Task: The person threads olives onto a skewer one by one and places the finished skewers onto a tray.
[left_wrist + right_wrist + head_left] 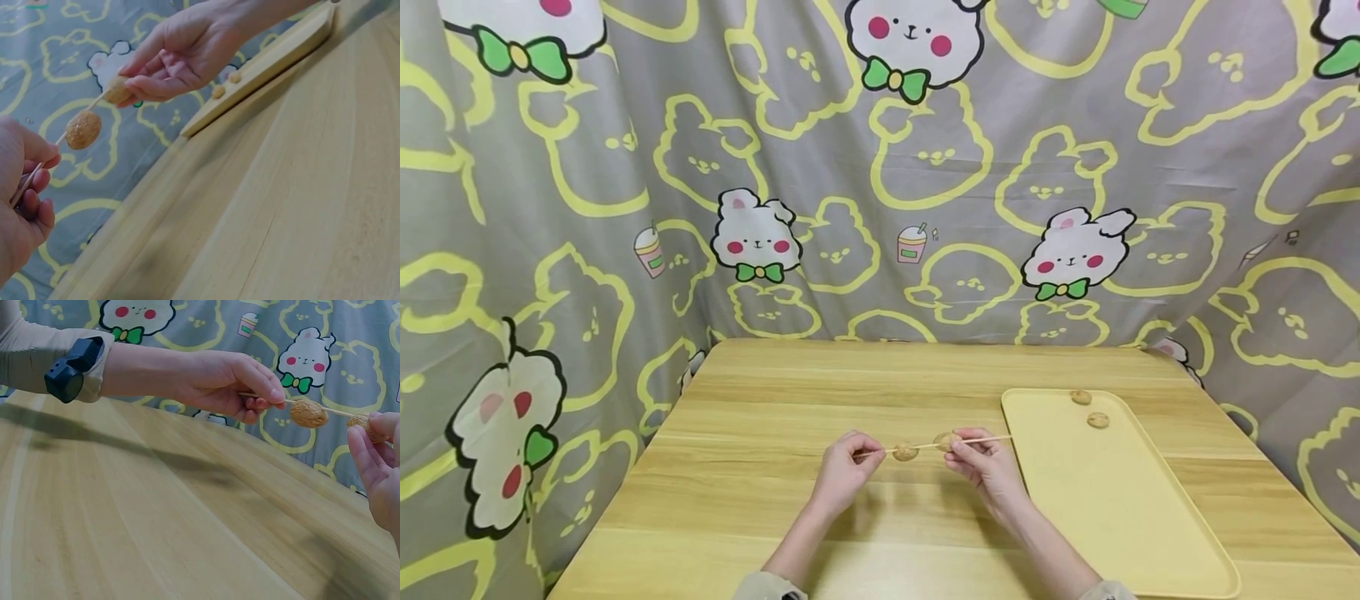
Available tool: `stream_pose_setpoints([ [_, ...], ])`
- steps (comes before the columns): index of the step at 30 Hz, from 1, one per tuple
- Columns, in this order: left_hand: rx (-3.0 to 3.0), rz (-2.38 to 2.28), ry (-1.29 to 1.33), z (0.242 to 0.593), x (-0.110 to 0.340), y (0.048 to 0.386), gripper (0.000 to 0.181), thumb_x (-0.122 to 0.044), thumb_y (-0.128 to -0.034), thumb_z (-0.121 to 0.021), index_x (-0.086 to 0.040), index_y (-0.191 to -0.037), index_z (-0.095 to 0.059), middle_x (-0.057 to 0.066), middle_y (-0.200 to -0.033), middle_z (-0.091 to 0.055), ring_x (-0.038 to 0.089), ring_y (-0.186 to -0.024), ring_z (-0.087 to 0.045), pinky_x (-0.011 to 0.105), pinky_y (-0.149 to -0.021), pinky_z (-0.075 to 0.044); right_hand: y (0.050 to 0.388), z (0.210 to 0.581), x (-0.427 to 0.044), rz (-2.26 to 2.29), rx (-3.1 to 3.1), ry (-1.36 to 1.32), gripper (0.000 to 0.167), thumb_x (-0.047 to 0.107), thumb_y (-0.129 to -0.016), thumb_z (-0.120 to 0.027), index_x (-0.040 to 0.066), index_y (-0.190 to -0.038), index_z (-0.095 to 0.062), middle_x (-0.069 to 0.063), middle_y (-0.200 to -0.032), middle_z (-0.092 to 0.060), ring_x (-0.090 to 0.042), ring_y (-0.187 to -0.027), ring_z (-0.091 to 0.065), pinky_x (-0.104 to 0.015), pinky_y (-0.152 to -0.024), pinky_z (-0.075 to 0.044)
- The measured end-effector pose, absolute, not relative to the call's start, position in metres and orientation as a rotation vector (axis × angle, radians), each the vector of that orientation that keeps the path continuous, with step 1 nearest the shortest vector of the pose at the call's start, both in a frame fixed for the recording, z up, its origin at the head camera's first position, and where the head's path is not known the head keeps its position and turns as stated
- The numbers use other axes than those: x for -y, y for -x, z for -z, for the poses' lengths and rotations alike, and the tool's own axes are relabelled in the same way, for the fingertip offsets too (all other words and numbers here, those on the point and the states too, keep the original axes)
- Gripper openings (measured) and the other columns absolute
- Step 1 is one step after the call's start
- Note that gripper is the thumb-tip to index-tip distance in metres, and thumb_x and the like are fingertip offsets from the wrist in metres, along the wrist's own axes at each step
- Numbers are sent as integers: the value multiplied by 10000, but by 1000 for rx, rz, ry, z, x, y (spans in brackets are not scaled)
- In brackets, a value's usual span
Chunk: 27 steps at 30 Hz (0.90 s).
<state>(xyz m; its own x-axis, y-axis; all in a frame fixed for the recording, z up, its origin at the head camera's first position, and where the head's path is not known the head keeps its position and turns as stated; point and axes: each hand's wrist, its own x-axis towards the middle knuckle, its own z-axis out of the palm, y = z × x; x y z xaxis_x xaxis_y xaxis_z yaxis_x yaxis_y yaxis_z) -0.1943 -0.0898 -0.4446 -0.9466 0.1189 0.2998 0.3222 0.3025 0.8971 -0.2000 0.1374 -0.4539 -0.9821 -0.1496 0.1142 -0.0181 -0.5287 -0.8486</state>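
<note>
Pinching a thin stick (pixel 992 438) near one end with curled left hand (pixel 844 468); with right hand (pixel 987 467), gripping a brown ball (pixel 943 440) threaded on it near a second ball (pixel 906 452); held above a wooden table (pixel 760 417), beside a yellow tray (pixel 1123 504).

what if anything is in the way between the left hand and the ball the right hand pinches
Only the other brown ball, on the thin stick between the left hand and the pinched ball in the right hand.

Balls (pixel 905 452) are brown, the curtain (pixel 842 167) cartoon-patterned grey.
</note>
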Motion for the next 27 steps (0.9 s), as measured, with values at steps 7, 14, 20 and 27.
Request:
stream_pose_setpoints([
  [7,2433,1721,389,447,87,194,45,-55,-836,-661,-11,-837,-669,14,-850,-592,107,-791,-536,219,-712,-476,199,455,-135,2643,-1502,198,184,-107,-864,-538,57,-932,-592,-50,-835,-645,-137,-716,-646,-242,-691,-528],
  [14,2452,1695,409,419,83,178,45,-2,-837,-633,39,-826,-650,64,-839,-588,110,-769,-521,218,-694,-467,198,454,-134,2629,-1461,231,190,-117,-867,-523,41,-948,-590,-53,-844,-642,-141,-728,-647,-246,-708,-526],
  [20,2455,1687,417,410,82,172,54,-3,-841,-632,46,-837,-655,78,-823,-575,118,-742,-500,211,-661,-441,198,454,-134,2615,-1446,260,213,-118,-864,-526,63,-930,-618,-44,-840,-648,-139,-727,-649,-241,-705,-525],
  [27,2463,1672,436,438,86,189,69,-62,-854,-645,-2,-854,-677,32,-802,-561,104,-697,-464,207,-599,-406,197,454,-133,2600,-1468,231,195,-117,-860,-535,48,-937,-605,-54,-831,-650,-143,-720,-650,-244,-699,-527],
])
